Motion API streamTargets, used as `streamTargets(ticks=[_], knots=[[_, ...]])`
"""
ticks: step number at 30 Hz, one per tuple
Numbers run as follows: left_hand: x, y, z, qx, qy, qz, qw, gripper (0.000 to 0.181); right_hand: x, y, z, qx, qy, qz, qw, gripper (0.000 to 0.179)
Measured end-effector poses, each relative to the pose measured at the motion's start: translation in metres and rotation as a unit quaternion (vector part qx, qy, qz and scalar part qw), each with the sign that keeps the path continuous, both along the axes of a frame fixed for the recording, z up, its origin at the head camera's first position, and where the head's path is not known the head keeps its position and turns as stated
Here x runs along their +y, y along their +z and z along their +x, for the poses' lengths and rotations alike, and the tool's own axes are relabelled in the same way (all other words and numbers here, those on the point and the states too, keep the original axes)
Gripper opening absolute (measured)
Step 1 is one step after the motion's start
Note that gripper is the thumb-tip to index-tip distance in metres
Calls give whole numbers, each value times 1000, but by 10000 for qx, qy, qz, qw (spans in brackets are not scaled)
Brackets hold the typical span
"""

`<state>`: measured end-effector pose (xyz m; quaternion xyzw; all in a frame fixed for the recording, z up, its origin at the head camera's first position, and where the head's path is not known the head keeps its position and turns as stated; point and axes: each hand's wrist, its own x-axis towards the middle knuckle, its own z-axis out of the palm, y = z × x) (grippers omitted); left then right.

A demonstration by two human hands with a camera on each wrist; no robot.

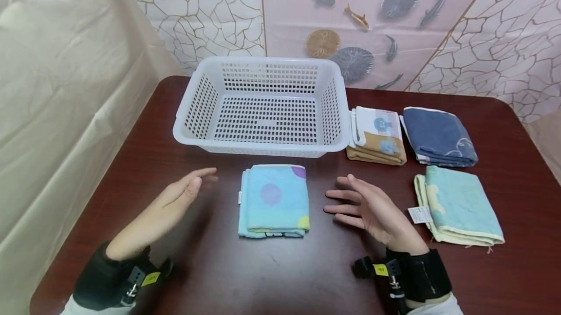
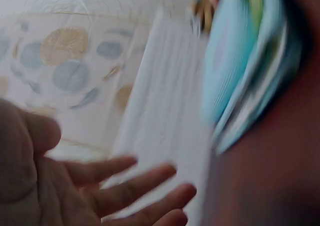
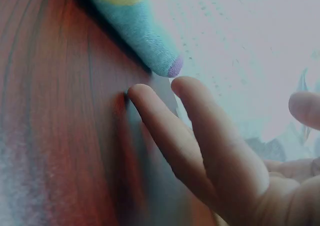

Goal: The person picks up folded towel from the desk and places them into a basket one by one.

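Observation:
A folded light-blue towel (image 1: 278, 198) with purple and yellow spots lies on the table in front of the basket. To its left is my left hand (image 1: 177, 198), fingers extended and holding nothing. My right hand (image 1: 372, 208) is on the other side, its fingers spread and pointing toward the towel, with a gap between. The left wrist view shows the towel (image 2: 235, 61) blurred, beyond the outstretched fingers (image 2: 135, 186). In the right wrist view, the towel's purple corner (image 3: 175, 66) appears just past the fingertips (image 3: 182, 86).
A white plastic basket (image 1: 263, 148) with perforated walls stands at the back of the dark wooden table (image 1: 271, 276). On the right lie a folded white-and-brown towel (image 1: 379, 135), a dark-blue towel (image 1: 440, 135) and a mint-green towel (image 1: 464, 205) with a white tag.

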<state>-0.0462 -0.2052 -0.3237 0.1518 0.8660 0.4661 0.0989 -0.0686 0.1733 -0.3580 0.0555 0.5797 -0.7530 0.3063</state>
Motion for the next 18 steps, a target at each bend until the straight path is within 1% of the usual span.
streamTargets(ticks=[1,2,3,4,6,9,12,16,18], knots=[[0,-3,-1,-478,-33,343,9983,42,5,-2,-1,-150,98,-309,9994,65],[1,-6,-2,-873,-35,645,9941,43,8,-3,-2,-274,189,-565,9978,65],[1,-9,-4,-1169,-5,816,9898,45,11,-5,-3,-365,266,-772,9960,65],[2,-11,-6,-1387,38,847,9867,47,12,-7,-4,-440,319,-928,9942,64],[3,-14,-9,-1723,139,766,9820,51,12,-10,-6,-538,351,-1092,9919,63],[4,-19,-12,-1865,135,547,9808,52,8,-13,-8,-595,350,-1122,9913,60],[5,-24,-16,-2059,89,545,9770,50,3,-15,-10,-629,446,-1136,9905,58],[11,-31,-21,-2205,3,369,9747,52,-3,-18,-15,-717,630,-1332,9865,58],[15,-33,-24,-2355,-21,449,9708,55,-5,-19,-17,-777,659,-1469,9839,58]])
